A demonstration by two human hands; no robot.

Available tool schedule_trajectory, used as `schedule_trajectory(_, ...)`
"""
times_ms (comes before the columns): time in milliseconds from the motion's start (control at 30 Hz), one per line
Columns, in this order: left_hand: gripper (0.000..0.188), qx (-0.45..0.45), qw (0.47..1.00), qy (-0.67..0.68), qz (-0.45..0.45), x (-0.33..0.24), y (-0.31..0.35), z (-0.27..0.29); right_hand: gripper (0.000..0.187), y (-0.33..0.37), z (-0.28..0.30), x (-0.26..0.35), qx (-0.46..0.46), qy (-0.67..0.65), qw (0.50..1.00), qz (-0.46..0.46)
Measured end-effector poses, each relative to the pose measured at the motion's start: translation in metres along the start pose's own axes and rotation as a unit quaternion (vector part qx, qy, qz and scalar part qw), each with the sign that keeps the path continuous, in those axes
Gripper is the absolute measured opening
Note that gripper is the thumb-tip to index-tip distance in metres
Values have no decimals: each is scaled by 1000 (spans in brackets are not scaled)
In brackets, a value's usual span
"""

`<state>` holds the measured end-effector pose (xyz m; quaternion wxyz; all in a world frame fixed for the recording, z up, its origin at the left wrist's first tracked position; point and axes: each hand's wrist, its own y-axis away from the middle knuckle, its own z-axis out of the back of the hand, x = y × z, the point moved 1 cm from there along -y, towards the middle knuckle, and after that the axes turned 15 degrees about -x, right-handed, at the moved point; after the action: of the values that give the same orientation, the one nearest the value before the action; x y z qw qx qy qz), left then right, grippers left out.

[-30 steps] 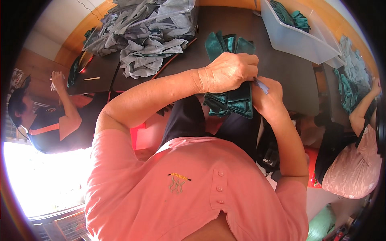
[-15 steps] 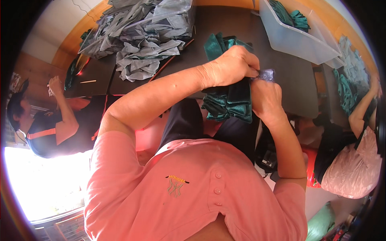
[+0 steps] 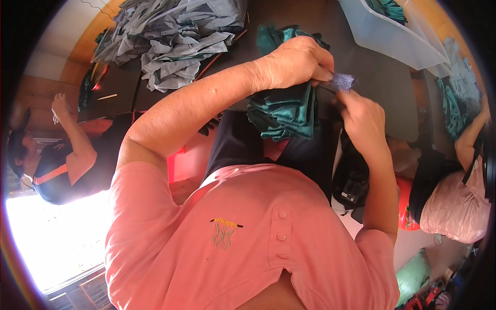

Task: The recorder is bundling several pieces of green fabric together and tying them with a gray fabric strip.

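My left hand (image 3: 297,62) is closed around a folded bundle of dark green velvet fabric (image 3: 284,114), which hangs below it and also shows above the knuckles. A short bluish-purple piece (image 3: 343,81), shiny and rough-ended, sticks out to the right from my left thumb and fingertips. Just under this piece is my right hand (image 3: 366,121), its fingers curled and index fingertip close to the purple end. Something dark and smeared by motion shows by the right fingertips; its kind cannot be made out.
Beneath the hands is a dark table (image 3: 385,98). A large heap of grey-green fabric pieces (image 3: 181,44) lies at the back left. At the back right stands a translucent plastic bin (image 3: 392,44) with green velvet inside. One person (image 3: 67,160) sits at left, another (image 3: 457,201) at right beside more fabric.
My right hand has drawn slightly right, away from my left hand, and its fingers have loosened from beside the purple piece. The left hand keeps its hold on the bundle. The whole view has shifted a little.
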<state>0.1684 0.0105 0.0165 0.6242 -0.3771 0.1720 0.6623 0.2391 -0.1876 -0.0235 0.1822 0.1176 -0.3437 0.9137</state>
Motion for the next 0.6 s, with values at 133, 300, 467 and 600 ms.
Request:
schedule_trajectory(133, 17, -36, 997, -47, -53, 3, 3, -16, 16, 29, 21, -6, 105, -276, 940, -168)
schedule_trajectory(300, 20, -122, 974, -184, 49, 37, -6, 30, 19, 41, 97, -46, -91, -463, 809, -350)
schedule_trajectory(467, 21, -141, 960, -239, 38, 22, -12, 6, 15, -8, 41, -14, -75, -346, 910, -216)
schedule_trajectory(600, 20, -147, 968, -191, 63, 22, -9, 10, 26, -24, -38, -13, -135, -7, 991, -19)
